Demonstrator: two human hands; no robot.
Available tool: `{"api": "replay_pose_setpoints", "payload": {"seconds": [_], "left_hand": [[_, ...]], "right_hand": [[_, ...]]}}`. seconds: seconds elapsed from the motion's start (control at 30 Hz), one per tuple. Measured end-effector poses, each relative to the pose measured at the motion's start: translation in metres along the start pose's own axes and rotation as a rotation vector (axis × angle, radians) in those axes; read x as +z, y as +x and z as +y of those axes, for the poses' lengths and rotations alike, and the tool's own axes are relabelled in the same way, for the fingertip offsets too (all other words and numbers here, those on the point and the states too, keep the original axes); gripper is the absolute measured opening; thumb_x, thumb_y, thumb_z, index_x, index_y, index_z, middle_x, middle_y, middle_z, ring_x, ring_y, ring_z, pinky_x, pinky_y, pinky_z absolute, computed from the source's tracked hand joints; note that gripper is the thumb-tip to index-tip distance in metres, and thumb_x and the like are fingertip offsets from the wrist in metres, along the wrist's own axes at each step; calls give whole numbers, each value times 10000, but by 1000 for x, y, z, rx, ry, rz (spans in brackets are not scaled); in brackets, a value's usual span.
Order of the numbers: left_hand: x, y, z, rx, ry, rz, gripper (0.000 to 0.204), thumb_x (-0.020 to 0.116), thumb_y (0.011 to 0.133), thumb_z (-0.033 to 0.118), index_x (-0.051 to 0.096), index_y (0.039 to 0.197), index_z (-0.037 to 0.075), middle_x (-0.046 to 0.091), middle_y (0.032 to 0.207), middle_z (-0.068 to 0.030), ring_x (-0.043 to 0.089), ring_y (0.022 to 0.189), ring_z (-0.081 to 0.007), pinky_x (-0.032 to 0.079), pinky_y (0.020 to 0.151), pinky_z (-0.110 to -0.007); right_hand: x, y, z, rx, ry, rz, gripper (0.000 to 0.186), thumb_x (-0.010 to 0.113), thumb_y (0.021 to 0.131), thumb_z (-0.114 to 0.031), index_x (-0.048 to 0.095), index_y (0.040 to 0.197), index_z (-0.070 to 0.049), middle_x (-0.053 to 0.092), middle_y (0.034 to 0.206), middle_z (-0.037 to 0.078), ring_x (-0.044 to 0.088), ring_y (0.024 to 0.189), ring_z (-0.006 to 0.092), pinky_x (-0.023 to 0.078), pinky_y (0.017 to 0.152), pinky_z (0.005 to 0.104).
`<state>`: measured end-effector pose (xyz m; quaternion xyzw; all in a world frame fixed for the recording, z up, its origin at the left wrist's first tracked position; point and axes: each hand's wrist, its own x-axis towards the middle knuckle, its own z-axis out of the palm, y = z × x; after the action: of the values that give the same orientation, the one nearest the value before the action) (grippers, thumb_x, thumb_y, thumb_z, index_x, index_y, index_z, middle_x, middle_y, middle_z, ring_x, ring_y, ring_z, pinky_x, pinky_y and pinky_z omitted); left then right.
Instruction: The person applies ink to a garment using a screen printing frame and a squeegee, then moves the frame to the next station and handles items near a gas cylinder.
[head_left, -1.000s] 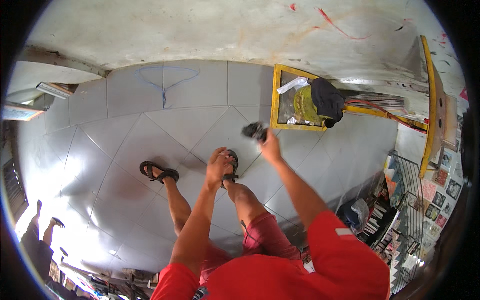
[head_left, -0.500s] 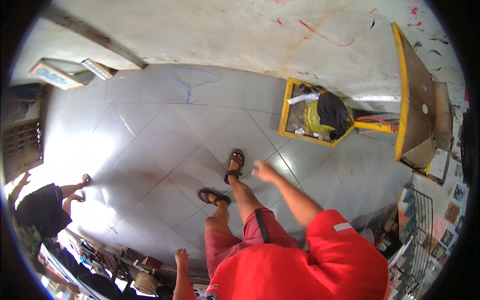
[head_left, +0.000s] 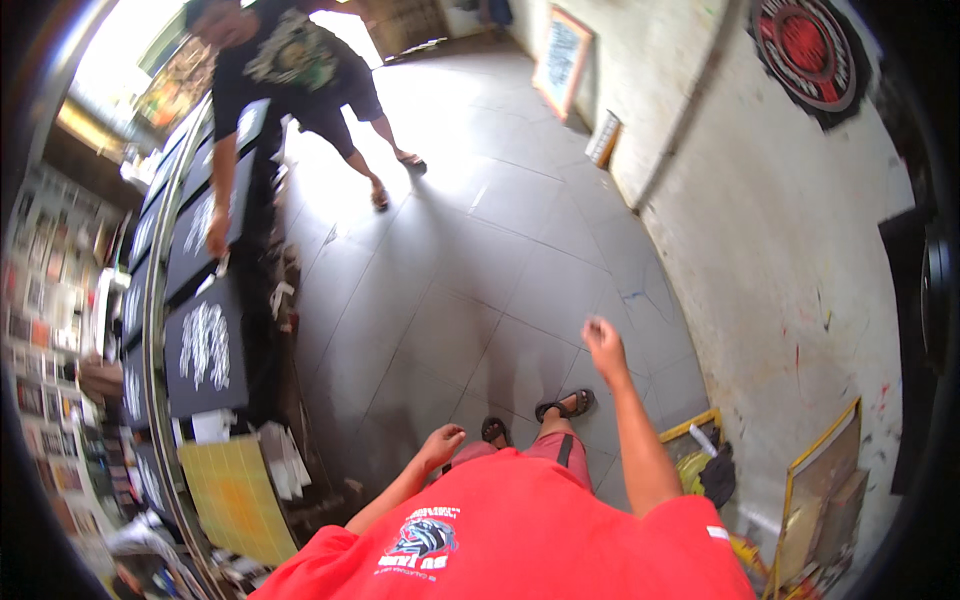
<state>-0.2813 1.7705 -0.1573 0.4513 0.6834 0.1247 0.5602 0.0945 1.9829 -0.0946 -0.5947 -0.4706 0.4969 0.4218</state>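
My right hand [head_left: 604,348] is held out in front over the grey tiled floor [head_left: 440,320], with its fingers curled together. Whatever may be between its fingertips is too small and blurred to make out. Lower and to the left, my left hand [head_left: 440,446] hangs beside my hip, loosely closed, with nothing visible in it. Neither hand touches anything around it. The nearest thing on the left is a yellow flat panel [head_left: 236,498] at the end of a long bench carrying black printed shirts [head_left: 208,345].
A person in dark clothes [head_left: 300,70] stands at the far left, one hand [head_left: 218,238] at the shirts. A yellow-edged bin [head_left: 690,425] and a yellow-framed metal stand [head_left: 825,490] are at the right wall. Framed boards [head_left: 563,62] lean farther along it.
My view has swung left, bringing the shirt bench and the other person into fuller view. The yellow-edged bin now lies at the lower right. Both hands remain away from any surface.
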Motion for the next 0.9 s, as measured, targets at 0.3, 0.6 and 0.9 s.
{"api": "replay_pose_setpoints", "payload": {"seconds": [0.3, 0.6, 0.9], "left_hand": [[-36, -101, -50, -146, -162, 535, 377, 618, 876, 325, 638, 1076, 6, 685, 986, -152, 654, 921, -242, 502, 812, -359], [-194, -124, 21, 107, -211, 1222, 213, 617, 869, 213, 653, 876, 3, 658, 740, -71, 613, 710, -136, 486, 670, -301], [-551, -55, 8, -108, 373, 1308, 379, 677, 810, 342, 687, 1031, 34, 701, 971, -162, 676, 909, -305, 524, 818, -396]], "right_hand": [[214, 47, -175, -312, -84, -652, 413, 630, 899, -265, 582, 1209, 5, 660, 1093, 105, 631, 982, 199, 497, 835, 328], [78, 33, 93, 18, -932, -922, 483, 646, 854, -397, 654, 1037, 49, 679, 1002, 227, 656, 985, 305, 508, 842, 388], [-104, -10, 147, 521, -641, -79, 288, 649, 883, -254, 622, 1079, -43, 616, 787, 54, 543, 572, 119, 392, 435, 253]]}}
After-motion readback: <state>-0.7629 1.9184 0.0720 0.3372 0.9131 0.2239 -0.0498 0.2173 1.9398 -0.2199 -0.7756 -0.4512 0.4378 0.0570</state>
